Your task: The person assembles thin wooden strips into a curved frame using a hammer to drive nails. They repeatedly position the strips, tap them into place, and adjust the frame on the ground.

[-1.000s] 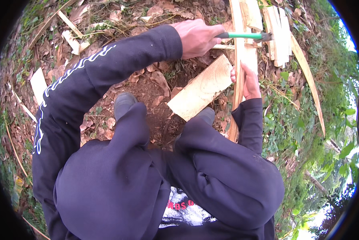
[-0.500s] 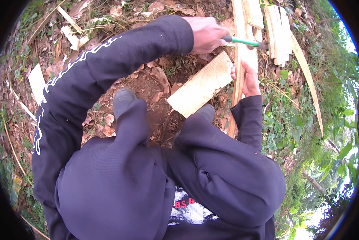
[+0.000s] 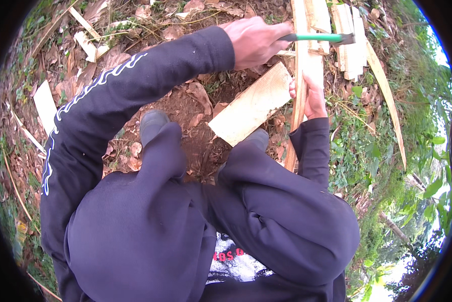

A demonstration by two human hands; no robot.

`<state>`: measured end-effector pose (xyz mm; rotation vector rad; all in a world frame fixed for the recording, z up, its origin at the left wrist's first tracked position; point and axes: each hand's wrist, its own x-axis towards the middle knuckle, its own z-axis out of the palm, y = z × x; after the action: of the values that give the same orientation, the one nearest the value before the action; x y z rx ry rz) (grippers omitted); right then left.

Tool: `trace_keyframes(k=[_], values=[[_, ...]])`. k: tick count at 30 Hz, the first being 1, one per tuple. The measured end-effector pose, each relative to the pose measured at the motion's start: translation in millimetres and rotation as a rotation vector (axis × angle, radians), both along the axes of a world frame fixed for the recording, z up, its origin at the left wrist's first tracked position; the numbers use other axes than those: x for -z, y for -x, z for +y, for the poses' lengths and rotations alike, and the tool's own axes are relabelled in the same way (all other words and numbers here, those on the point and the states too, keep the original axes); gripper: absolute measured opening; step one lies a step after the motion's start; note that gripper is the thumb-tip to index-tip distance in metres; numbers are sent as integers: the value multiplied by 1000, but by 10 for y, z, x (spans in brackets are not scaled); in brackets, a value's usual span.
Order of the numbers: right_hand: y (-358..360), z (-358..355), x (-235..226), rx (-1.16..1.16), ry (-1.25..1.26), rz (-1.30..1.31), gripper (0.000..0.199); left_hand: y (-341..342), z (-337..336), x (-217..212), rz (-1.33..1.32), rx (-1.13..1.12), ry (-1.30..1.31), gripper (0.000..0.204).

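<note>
Green handle level across the long board [image 3: 301,58], our hammer [image 3: 319,37] sits in our left hand [image 3: 257,43], whose fingers are closed round the grip just left of the board. Its dark head hangs out past the board's right side, over a bundle of pale strips [image 3: 344,58]; we cannot tell whether it touches anything. Our right hand [image 3: 312,98] grips the board lower down, fingertips curled over its left edge and palm against its right. That board runs from the top of our view down to beside our right knee, and it is the piece we are working on.

Left of the board a thick wooden block [image 3: 251,103] lies slanted by our boot, one corner close to our right hand. Right of the board, beyond the bundle, a long thin strip [image 3: 389,100] bends down over the weeds.

As we judge it, we are at the hammering step, one hand steadying and one hand striking. Our next move calls for bringing the head back over the board's upper part, holding the wood firm and keeping our right fingers well below the blow.
</note>
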<state>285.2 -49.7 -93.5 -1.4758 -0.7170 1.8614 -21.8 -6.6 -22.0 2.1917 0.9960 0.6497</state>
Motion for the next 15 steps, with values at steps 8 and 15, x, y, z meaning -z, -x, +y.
trace_keyframes(k=[8,15], values=[[-69,-2,88,14,4,45,41,-30,6,92,-12,32,-25,28],[-90,-90,145,41,16,27,40,-31,-129,309,60,13,0,25]])
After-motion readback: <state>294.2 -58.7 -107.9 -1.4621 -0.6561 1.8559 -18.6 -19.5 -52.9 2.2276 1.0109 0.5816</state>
